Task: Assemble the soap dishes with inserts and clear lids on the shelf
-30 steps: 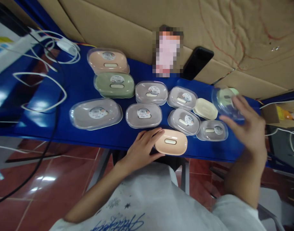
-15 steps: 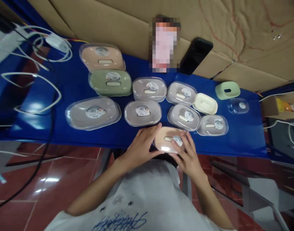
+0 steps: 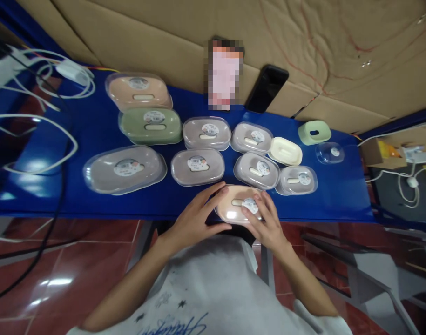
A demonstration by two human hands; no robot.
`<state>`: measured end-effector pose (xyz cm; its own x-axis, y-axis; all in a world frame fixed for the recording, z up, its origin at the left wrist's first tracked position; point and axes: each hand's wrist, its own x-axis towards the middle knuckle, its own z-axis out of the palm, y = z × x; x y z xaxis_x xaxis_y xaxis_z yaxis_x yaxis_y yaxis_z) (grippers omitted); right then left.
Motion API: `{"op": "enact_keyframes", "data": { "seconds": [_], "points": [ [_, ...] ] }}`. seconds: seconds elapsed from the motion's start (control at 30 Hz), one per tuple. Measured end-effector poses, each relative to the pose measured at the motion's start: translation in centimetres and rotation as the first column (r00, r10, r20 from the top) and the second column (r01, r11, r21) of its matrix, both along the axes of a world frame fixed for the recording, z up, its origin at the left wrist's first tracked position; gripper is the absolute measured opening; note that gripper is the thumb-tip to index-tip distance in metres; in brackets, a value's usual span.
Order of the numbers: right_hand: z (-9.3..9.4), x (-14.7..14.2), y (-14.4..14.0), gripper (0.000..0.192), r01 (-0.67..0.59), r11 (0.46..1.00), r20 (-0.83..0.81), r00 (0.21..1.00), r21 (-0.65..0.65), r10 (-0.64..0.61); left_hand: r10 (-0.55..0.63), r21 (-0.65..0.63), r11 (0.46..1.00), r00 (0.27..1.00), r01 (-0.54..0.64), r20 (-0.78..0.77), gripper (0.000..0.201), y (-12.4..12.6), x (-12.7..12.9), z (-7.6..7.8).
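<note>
At the table's front edge lies a peach plastic container with a clear lid [image 3: 230, 211], a round label and a cream slot piece on top. My left hand [image 3: 195, 216] curves around its left end, fingertips on the far corner and thumb near the front side. From the right, my right hand [image 3: 265, 218] grips the other end, fingers over the lid by the label. Just beyond stand lidded grey containers [image 3: 198, 167], [image 3: 256, 171] and a smaller grey one [image 3: 298, 180]. The container's underside is hidden.
Green [image 3: 150, 125] and larger peach [image 3: 139, 93] lidded containers stand back left. A cream tray [image 3: 285, 151], green open shell [image 3: 314, 133] and loose clear lid [image 3: 329, 152] lie right. Two phones, one a black phone [image 3: 267, 88], lean on cardboard. White cables [image 3: 73, 77] lie left.
The view has shifted, so the table's things appear slightly further left. Both hands stay around the peach container; the right fingers have shifted slightly on its lid, showing more of the label.
</note>
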<state>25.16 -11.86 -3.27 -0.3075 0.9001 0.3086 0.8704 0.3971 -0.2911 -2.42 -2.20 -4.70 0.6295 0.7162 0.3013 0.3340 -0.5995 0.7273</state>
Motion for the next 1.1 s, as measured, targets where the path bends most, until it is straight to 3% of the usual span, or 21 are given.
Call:
{"op": "enact_keyframes", "data": {
  "seconds": [0.1, 0.2, 0.23, 0.27, 0.33, 0.43, 0.53, 0.63, 0.73, 0.87, 0.97, 1.1],
  "points": [
    [2.4, 3.4, -0.7, 0.099, 0.173, 0.969, 0.041, 0.982, 0.178, -0.183, 0.007, -0.003, 1.000, 1.000, -0.006, 0.009, 0.092, -0.2, 0.0, 0.4],
    [5.5, 9.6, 1.2, 0.090, 0.372, 0.836, 0.023, 0.909, 0.403, -0.415, 0.020, 0.043, 0.999, 0.998, -0.017, -0.066, 0.076, -0.3, 0.5, 0.8],
    [6.3, 11.8, 2.7, 0.084, 0.397, 0.759, -0.036, 0.895, 0.515, -0.444, 0.024, 0.067, 0.998, 0.996, -0.018, -0.086, 0.071, -0.3, 0.7, 0.9],
    [7.0, 13.8, 4.4, 0.080, 0.400, 0.743, -0.041, 0.892, 0.537, -0.451, 0.029, 0.091, 0.996, 0.995, -0.020, -0.098, 0.066, -0.3, 0.9, 1.0],
    [7.8, 16.9, 8.6, 0.072, 0.382, 0.820, 0.031, 0.900, 0.426, -0.435, 0.039, 0.133, 0.991, 0.994, -0.025, -0.103, 0.058, -0.2, 1.1, 1.0],
    [7.8, 18.4, 14.9, 0.065, 0.359, 0.919, 0.204, 0.899, 0.163, -0.387, 0.045, 0.157, 0.987, 0.994, -0.029, -0.102, 0.050, -0.2, 1.3, 0.8],
    [7.1, 17.9, 19.7, 0.061, 0.311, 0.951, 0.304, 0.905, 0.004, -0.297, 0.066, 0.162, 0.985, 0.995, -0.053, -0.073, 0.042, -0.1, 1.5, 0.7],
    [6.3, 17.4, 22.1, 0.059, 0.294, 0.954, 0.317, 0.911, -0.053, -0.263, 0.094, 0.187, 0.979, 0.995, -0.084, -0.046, 0.034, -0.2, 1.7, 0.7],
    [6.0, 17.4, 22.2, 0.058, 0.298, 0.953, 0.299, 0.916, -0.062, -0.267, 0.094, 0.198, 0.977, 0.995, -0.084, -0.044, 0.030, -0.1, 1.8, 0.8],
    [6.4, 17.6, 19.9, 0.053, 0.282, 0.959, 0.244, 0.933, -0.033, -0.265, 0.073, 0.197, 0.978, 0.996, -0.063, -0.045, 0.028, 0.0, 1.8, 0.8],
    [6.5, 17.5, 18.5, 0.038, 0.239, 0.955, 0.205, 0.958, -0.173, -0.202, 0.063, 0.194, 0.979, 0.997, -0.054, -0.040, 0.027, 0.2, 1.8, 0.8],
    [6.2, 17.1, 18.2, 0.027, 0.254, 0.903, 0.232, 0.956, -0.347, -0.179, 0.067, 0.199, 0.978, 0.997, -0.058, -0.039, 0.025, 0.3, 1.8, 0.6]
  ]
}}
